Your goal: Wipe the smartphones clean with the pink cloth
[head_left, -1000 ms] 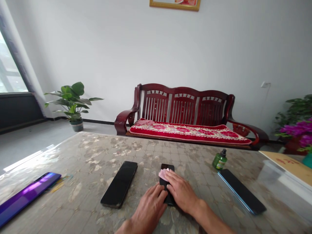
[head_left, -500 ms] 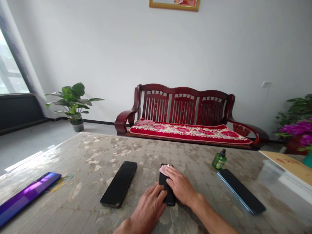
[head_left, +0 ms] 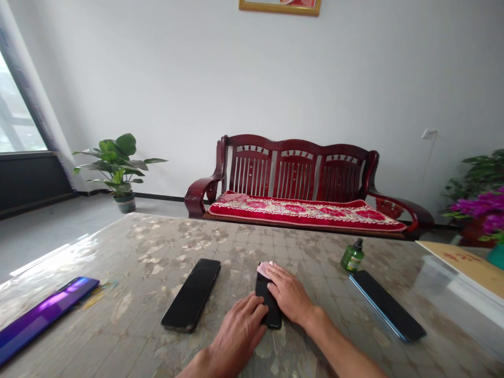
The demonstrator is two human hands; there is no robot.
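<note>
Pink cloth (head_left: 263,270) and right hand (head_left: 294,298) slid up the small phone (head_left: 272,316). A big phone (head_left: 191,295) lies left of the left hand (head_left: 241,326). Left hand touches the small phone; right hand is on the cloth. I can't tell if either grips.

The cloth (head_left: 263,269) lies on the phone (head_left: 272,308), the phone on the table (head_left: 326,283) left of the bottle (head_left: 352,258), the bench (head_left: 296,173) behind.

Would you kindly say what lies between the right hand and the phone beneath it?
In the head view, a pink cloth lies between the right hand and the phone.
</note>
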